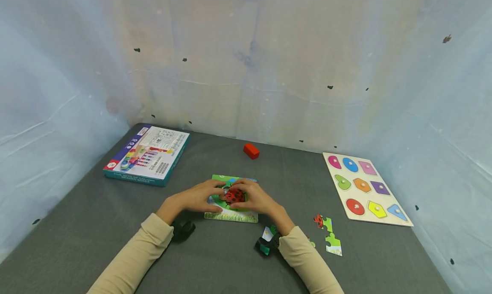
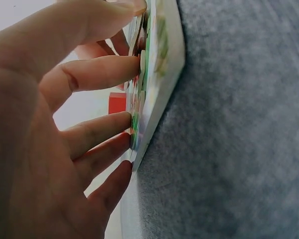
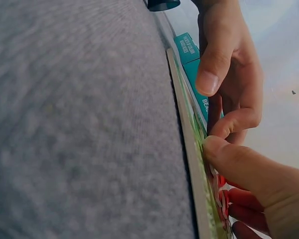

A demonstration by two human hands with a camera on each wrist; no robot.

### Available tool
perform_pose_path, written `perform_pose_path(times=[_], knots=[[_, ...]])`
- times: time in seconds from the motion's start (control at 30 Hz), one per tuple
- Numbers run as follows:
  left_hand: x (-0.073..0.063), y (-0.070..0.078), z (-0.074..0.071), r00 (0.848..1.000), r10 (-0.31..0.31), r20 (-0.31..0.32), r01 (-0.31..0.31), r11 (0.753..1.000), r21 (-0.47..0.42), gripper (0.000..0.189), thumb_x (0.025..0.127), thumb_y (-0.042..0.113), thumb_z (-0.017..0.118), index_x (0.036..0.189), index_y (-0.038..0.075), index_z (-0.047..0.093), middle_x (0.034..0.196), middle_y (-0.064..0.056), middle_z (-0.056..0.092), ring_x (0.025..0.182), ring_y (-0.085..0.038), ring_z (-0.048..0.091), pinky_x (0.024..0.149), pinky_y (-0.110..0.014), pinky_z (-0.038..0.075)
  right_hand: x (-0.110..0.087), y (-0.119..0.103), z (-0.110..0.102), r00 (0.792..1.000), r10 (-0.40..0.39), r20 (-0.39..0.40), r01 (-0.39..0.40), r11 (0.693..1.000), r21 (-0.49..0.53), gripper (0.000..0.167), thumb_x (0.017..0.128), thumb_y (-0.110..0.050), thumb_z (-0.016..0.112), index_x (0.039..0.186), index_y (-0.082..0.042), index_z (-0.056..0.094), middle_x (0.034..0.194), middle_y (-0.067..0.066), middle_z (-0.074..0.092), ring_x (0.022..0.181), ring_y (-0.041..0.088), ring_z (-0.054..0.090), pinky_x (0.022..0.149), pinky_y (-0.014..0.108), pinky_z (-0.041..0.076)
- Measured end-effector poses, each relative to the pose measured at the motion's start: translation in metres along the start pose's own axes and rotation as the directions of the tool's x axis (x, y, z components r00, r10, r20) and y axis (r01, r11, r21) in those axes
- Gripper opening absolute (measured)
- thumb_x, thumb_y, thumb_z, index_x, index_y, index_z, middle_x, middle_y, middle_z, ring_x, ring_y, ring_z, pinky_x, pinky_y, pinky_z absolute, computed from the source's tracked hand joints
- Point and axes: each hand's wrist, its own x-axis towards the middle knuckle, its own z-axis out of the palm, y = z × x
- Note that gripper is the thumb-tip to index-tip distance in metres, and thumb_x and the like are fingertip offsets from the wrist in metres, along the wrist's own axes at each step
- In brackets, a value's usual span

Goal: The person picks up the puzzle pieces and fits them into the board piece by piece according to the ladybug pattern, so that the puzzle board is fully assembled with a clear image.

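A small puzzle board (image 1: 230, 217) with a green grass border lies flat under both hands. On it shows a red ladybug puzzle piece (image 1: 235, 196) with black spots. My left hand (image 1: 197, 196) reaches over the board's left side, its fingers extended and their tips touching the pieces. From the right comes my right hand (image 1: 256, 199), thumb and fingers around the ladybug piece at the board's surface. In the right wrist view, the right thumb (image 3: 239, 162) lies low on the board near the left hand (image 3: 229, 74). The hands cover part of the picture.
Loose puzzle pieces (image 1: 333, 245) lie to the right, some partly behind the right wrist. A shape board with knobs (image 1: 378, 215) lies at far right. A red block (image 1: 251, 151) stands behind the board, and a flat box (image 1: 147, 157) rests at back left.
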Motion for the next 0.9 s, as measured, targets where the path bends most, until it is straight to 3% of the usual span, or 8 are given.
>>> perform_pose_path(times=[0.2, 0.47, 0.9], knots=[[0.0002, 0.0003, 0.0004, 1.000, 0.006, -0.009, -0.006, 1.000, -0.001, 0.024, 0.087, 0.039, 0.064, 0.097, 0.018, 0.060, 0.142, -0.021, 0.037, 0.129, -0.038, 0.034, 0.096, -0.055, 0.036, -0.0017, 0.0015, 0.0019, 1.000, -0.015, -0.011, 0.015, 1.000, 0.008, 0.047, 0.078, -0.027, 0.077, 0.116, -0.003, 0.063, 0.119, 0.015, 0.056, 0.107, 0.024, 0.054, 0.083, 0.032, 0.048], [0.0003, 0.0012, 0.0006, 1.000, 0.000, -0.013, 0.000, 1.000, -0.024, 0.035, 0.088, 0.036, 0.064, 0.117, 0.017, 0.058, 0.142, -0.017, 0.038, 0.134, -0.036, 0.029, 0.102, -0.059, 0.027, -0.0025, 0.0042, 0.0029, 1.000, -0.009, -0.004, 0.009, 1.000, 0.022, 0.046, 0.079, -0.028, 0.076, 0.117, -0.006, 0.063, 0.121, 0.013, 0.057, 0.111, 0.023, 0.052, 0.089, 0.035, 0.045], [0.0013, 0.0028, 0.0029, 1.000, 0.012, -0.009, -0.012, 0.997, 0.075, 0.040, 0.088, 0.039, 0.063, 0.124, 0.022, 0.062, 0.142, -0.019, 0.037, 0.131, -0.037, 0.032, 0.099, -0.061, 0.029, -0.0009, 0.0069, 0.0014, 0.997, -0.076, -0.012, 0.077, 0.997, 0.012, 0.049, 0.077, -0.029, 0.076, 0.117, -0.003, 0.062, 0.118, 0.011, 0.059, 0.111, 0.024, 0.051, 0.095, 0.038, 0.040]])
